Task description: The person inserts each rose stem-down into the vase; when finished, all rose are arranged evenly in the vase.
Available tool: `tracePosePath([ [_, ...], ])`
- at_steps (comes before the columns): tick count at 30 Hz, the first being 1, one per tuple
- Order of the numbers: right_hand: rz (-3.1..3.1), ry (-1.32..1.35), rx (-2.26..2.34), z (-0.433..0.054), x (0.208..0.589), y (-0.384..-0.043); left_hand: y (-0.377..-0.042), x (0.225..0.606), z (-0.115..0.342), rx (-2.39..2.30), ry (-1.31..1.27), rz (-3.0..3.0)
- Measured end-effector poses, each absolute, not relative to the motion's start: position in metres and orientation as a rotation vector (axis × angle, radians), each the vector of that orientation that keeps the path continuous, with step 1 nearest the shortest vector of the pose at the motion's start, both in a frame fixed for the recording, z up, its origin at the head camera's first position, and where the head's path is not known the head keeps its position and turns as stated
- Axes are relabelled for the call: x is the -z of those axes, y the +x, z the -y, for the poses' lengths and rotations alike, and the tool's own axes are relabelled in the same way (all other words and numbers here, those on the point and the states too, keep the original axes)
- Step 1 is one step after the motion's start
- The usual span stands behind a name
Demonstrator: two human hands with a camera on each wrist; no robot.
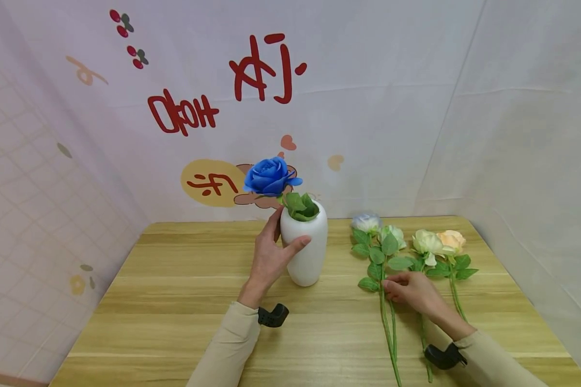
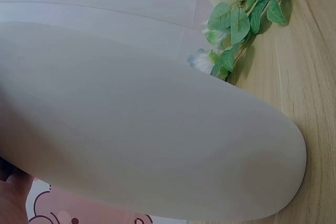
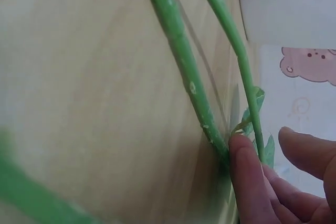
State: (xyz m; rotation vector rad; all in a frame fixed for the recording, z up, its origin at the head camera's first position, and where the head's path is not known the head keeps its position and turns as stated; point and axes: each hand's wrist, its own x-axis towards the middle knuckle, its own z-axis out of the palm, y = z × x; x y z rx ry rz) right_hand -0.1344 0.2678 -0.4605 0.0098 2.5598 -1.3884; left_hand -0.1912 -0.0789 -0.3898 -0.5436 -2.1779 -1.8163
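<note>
A white vase (image 1: 306, 252) stands upright on the table, with a blue rose (image 1: 271, 176) leaning left out of its mouth and green leaves (image 1: 301, 206) at the rim. My left hand (image 1: 269, 258) grips the vase's upper left side, thumb across the front. To the right lie a pale blue rose (image 1: 366, 222), a greenish-white rose (image 1: 393, 235), a cream rose (image 1: 428, 243) and a peach rose (image 1: 452, 241). My right hand (image 1: 411, 291) is at the green stems (image 3: 181, 61) of the two left ones. In the right wrist view its thumb stands apart from the fingers beside a stem.
The wooden table (image 1: 174, 301) reaches back to a pale wall cloth (image 1: 377, 107) printed with red characters and cartoon figures. Loose stems run toward the table's front on the right. Each wrist wears a black camera mount (image 1: 273, 315).
</note>
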Motion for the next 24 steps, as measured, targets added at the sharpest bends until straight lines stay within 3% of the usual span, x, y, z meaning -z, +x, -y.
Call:
tracePosePath([
  [12,-2.503,0.03,1.449,-0.266,0.462,-0.143,-0.191,0.391,0.079,1.826,-0.552,2.164],
  [24,-2.532,-0.007,1.576,-0.266,0.432,-0.136,-0.191,0.393,0.078,1.815,-0.548,2.171],
])
